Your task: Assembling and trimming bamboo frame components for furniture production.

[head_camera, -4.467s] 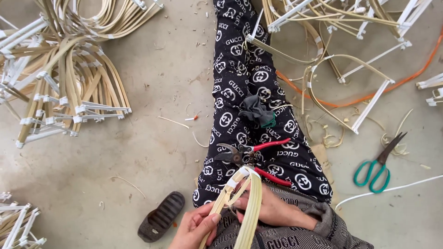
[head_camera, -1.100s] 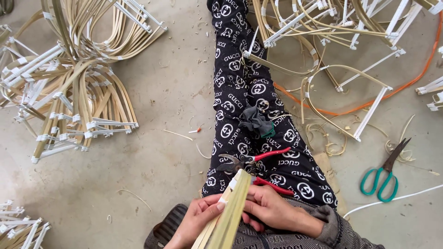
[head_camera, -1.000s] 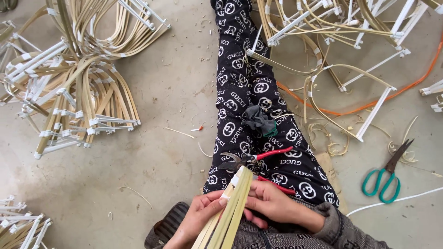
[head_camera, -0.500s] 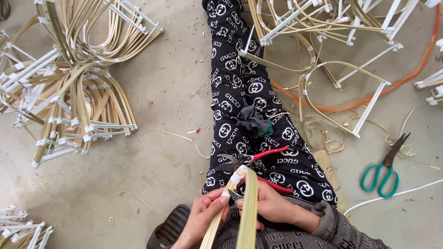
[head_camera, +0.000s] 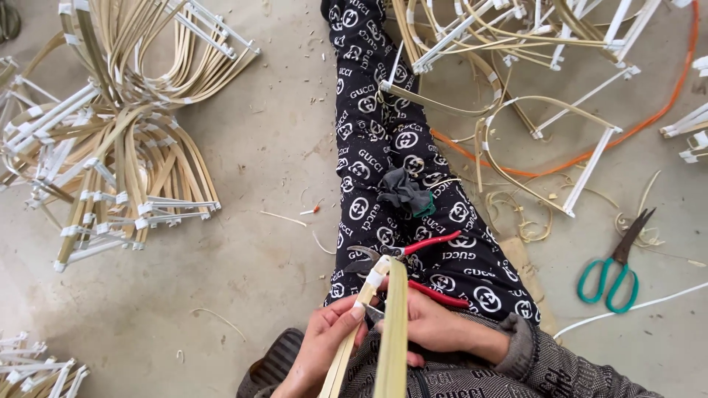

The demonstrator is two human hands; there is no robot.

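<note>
Pale bamboo strips (head_camera: 391, 324) — taped white at the tips — upright over the lap.

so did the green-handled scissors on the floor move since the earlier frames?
No. The green-handled scissors lie at the same spot right of the patterned trouser leg, below the orange cord. Small image shifts match the head camera moving.

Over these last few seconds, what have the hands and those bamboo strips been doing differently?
The bamboo strips were closed into one flat bundle about a second ago; now they spread apart again, joined at the taped tip. The left hand and right hand still grip them. The red-handled pliers and green scissors lie unmoved.
</note>
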